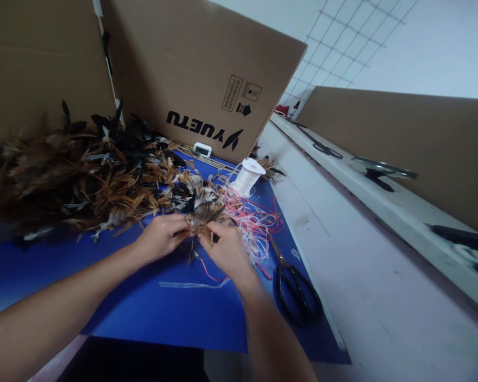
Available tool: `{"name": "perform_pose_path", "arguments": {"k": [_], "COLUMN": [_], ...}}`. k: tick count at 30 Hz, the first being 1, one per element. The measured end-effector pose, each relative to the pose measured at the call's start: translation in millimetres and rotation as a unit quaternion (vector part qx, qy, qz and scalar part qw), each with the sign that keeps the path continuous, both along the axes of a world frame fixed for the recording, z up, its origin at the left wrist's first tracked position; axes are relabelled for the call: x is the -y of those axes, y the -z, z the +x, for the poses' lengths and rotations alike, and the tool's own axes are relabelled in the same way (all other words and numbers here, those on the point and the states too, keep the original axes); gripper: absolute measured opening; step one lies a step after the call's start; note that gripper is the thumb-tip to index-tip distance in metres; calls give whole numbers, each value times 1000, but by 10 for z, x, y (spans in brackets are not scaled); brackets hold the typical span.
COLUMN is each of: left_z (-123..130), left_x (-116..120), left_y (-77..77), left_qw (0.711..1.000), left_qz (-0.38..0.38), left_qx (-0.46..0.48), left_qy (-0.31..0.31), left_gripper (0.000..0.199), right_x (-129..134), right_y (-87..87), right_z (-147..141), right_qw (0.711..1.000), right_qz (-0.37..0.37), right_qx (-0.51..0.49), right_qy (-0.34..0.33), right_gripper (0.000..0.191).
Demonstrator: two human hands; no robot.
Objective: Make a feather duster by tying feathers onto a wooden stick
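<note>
Brown and grey feathers (205, 215) are pinched between my two hands, above the blue table top (135, 313). My left hand (165, 233) closes its thumb and fingertips on the near left side of them. From the right, my right hand (225, 244) grips the same feathers, its fingers bent inward. The fingertips nearly meet, and the exact hold between them is hidden. Below the hands, a pink string (211, 276) trails down. A clear flat strip (191, 285) lies on the blue surface close by.
A large heap of brown and black feathers (115, 196) covers the left and back. Tangled pink and white strings (255, 228) lie right of my hands, near a white spool (247, 178). Black-handled scissors (298, 292) rest at the right edge. Cardboard (199, 69) stands behind.
</note>
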State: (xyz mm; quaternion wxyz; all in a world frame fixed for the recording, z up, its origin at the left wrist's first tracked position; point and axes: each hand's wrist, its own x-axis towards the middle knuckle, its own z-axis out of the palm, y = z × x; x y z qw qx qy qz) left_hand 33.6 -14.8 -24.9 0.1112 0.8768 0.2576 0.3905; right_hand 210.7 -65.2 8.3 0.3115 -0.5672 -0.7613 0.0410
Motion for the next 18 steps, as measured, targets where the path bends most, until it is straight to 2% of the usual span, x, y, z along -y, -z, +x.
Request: {"name": "perform_pose_path", "arguments": {"k": [7,12,18], "left_z": [7,2,3], "left_x": [15,25,26], "left_y": [-23,-42,-39], "left_qw": [1000,1000,1000], "left_qz": [5,-2,-5], "left_qx": [-6,-14,-18], "left_qy": [-10,-8,1], "left_gripper": [14,14,14], "right_x": [22,23,18], "right_y": [61,66,74], "right_z": [-35,-44,-36], "right_qw": [996,995,995], "right_qz": [51,61,53], "right_qx": [75,78,82], "right_qy": [19,-13,-22], "right_gripper": [21,20,20]}}
